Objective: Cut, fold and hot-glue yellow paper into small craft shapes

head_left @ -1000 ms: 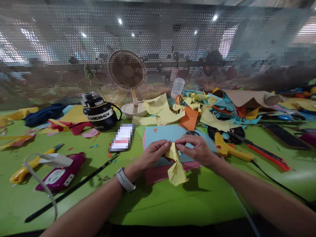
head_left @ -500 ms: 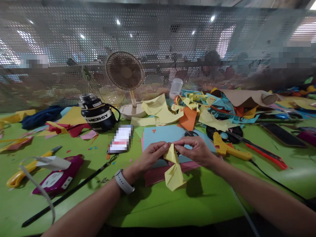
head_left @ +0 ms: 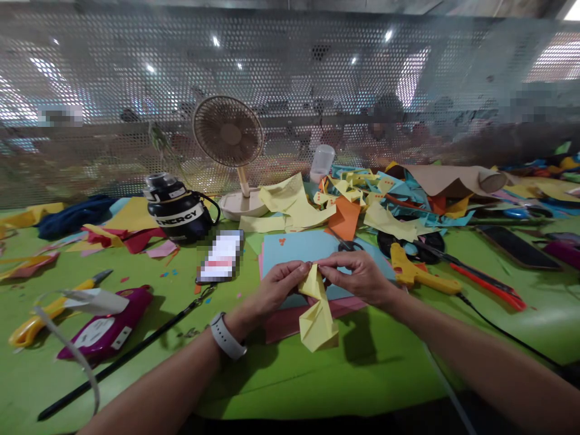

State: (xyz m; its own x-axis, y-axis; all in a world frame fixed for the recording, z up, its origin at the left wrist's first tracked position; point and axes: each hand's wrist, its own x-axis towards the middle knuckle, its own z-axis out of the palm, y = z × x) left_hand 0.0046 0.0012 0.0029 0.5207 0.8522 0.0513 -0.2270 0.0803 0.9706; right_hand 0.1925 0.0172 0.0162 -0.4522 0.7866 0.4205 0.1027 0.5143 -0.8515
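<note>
A folded piece of yellow paper [head_left: 319,326] hangs from my fingertips, its wider lower part creased and pointing down. My left hand [head_left: 283,283], with a white watch on the wrist, pinches its top edge from the left. From the other side my right hand [head_left: 360,278] is closed on the same top edge, thumb and forefinger together. Below and behind the hands lie light blue sheets [head_left: 290,244] over pink sheets [head_left: 283,326]. Scissors [head_left: 348,244] rest on the blue sheets just beyond my right hand.
A yellow glue gun [head_left: 421,275] and a red utility knife [head_left: 489,287] lie to the right. At the left are a phone [head_left: 220,257], a black bottle [head_left: 174,211] and a purple device [head_left: 109,323]. Behind stand a fan [head_left: 229,133] and heaped paper scraps [head_left: 353,187].
The lower part of the yellow paper has swung slightly left and turned. Both hands keep their pinch in nearly the same place.
</note>
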